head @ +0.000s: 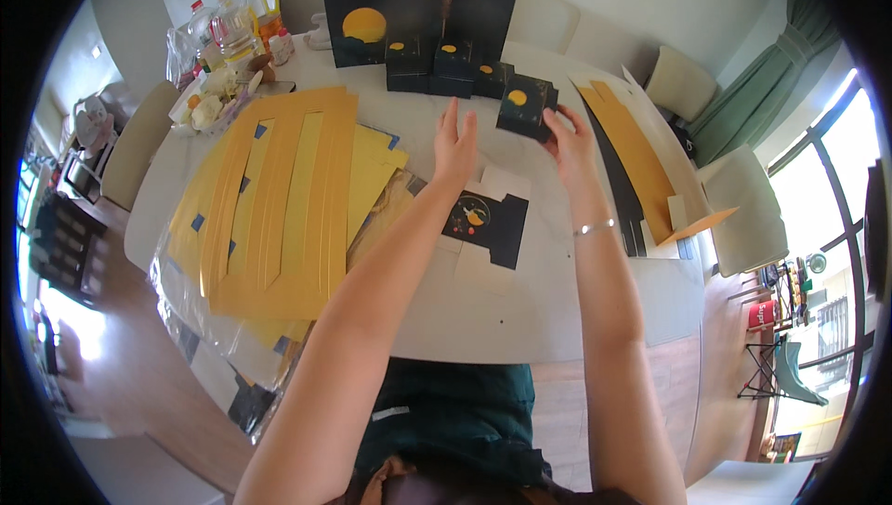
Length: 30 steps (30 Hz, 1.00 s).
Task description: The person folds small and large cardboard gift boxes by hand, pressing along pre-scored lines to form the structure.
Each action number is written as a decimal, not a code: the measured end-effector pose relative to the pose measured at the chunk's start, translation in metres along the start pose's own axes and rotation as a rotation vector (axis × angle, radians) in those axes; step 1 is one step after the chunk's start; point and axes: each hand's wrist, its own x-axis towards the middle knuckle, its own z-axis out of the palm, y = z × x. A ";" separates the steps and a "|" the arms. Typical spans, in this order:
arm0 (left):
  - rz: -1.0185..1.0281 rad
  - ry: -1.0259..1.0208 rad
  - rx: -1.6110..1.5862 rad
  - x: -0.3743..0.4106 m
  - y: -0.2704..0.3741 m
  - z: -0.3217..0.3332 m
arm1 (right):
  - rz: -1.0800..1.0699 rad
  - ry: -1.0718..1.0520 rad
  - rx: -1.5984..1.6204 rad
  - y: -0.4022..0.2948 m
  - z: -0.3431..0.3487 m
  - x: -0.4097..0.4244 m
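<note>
My right hand (pixel 573 142) grips the right side of a small dark cardboard box (pixel 521 104) with a yellow moon print. The box sits at the right end of a row of similar boxes. My left hand (pixel 456 146) is raised over the table, holding nothing, with its fingers extended and slightly apart. Just beyond its fingertips stand a dark box (pixel 451 76), another box (pixel 406 73) to the left and a lower one (pixel 493 80) to the right. Between my forearms lies a flat, unfolded dark carton blank (pixel 507 219) with pale flaps, partly covered by my left arm.
A large dark paper gift bag (pixel 418 10) with rope handles stands behind the boxes. Gold slotted cardboard sheets (pixel 279 205) lie on plastic wrap at left. Oil bottles (pixel 233 24) and a cluttered tray (pixel 209 104) occupy the far left. Folded gold-and-black card (pixel 634 156) lines the table's (pixel 481 331) right edge.
</note>
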 end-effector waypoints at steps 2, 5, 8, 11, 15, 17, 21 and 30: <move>0.163 0.055 0.164 0.018 -0.013 0.001 | -0.021 0.045 -0.008 -0.012 0.011 0.031; 0.360 0.114 0.407 0.042 -0.027 0.005 | -0.053 0.050 -0.098 -0.026 0.039 0.066; 0.263 0.100 0.514 0.045 -0.027 0.012 | -0.115 0.095 -0.263 -0.015 0.054 0.102; 0.194 0.035 0.595 0.041 -0.023 0.014 | -0.124 0.163 -0.472 0.008 0.065 0.127; 0.116 -0.012 0.660 0.039 -0.017 0.013 | -0.276 0.158 -0.681 0.034 0.067 0.151; 0.116 -0.041 0.680 0.036 -0.015 0.014 | -0.319 0.143 -0.730 0.034 0.068 0.150; 0.129 -0.066 0.723 0.036 -0.019 0.018 | -0.328 0.105 -0.696 0.017 0.067 0.141; 0.125 -0.015 0.691 0.040 -0.035 0.009 | -0.381 -0.478 -1.135 -0.002 0.027 -0.019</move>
